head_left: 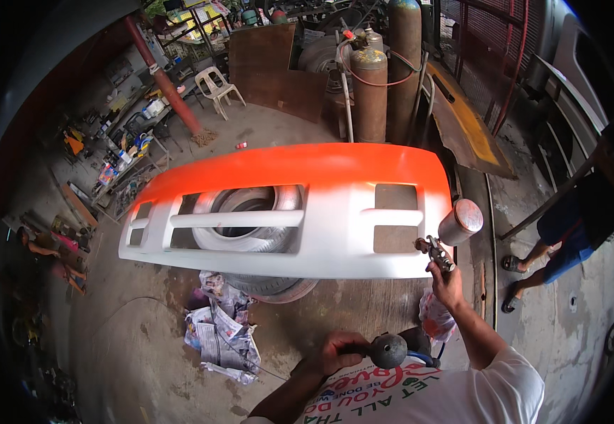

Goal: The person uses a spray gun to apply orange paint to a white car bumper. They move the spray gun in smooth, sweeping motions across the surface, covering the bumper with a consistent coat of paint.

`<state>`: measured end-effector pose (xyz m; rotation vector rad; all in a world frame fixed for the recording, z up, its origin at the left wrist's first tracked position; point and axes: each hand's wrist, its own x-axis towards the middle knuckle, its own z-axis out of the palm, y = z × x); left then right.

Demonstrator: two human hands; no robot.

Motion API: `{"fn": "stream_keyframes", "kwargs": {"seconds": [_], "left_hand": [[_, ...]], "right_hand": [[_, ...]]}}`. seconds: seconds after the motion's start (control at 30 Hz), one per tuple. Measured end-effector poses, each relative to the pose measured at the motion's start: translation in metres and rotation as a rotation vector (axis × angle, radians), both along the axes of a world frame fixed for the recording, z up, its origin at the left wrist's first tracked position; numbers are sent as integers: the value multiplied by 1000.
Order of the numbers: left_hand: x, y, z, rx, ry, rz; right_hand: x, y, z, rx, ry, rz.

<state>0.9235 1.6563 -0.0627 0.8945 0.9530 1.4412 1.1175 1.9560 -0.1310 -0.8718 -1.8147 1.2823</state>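
Observation:
My right hand (449, 285) is closed round a spray gun (435, 253) with a round paint cup (460, 222). The gun is at the right end of a large vehicle bumper (335, 244), its upper band orange and its lower part white, with rectangular openings. Close to my body, my left hand (344, 351) is closed at the edge of a round grey piece (389, 350) with a small hole in it. A blue hose (421, 358) shows beside that piece.
Under the bumper are stacked tires (250, 237). Crumpled newspaper (222, 336) lies on the floor at left. Tall gas cylinders (370, 92) and a plastic chair (218, 90) stand behind. A cluttered bench (134, 145) is far left; another person's legs (558, 247) are at right.

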Motion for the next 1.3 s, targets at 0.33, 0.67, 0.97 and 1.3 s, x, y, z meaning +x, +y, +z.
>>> {"fn": "stream_keyframes", "kwargs": {"seconds": [0.33,0.67,0.97,1.3], "left_hand": [[-118,-340,68,59,442,508],[-295,-511,55,-58,466,644],[-567,-655,79,-273,643,548],[-816,-855,88,-549,1087,736]], "right_hand": [[-246,-234,65,111,-155,31],[-489,-406,28,97,-254,144],[-770,-527,29,-51,-121,39],[-1017,-645,68,-49,-192,105]]}}
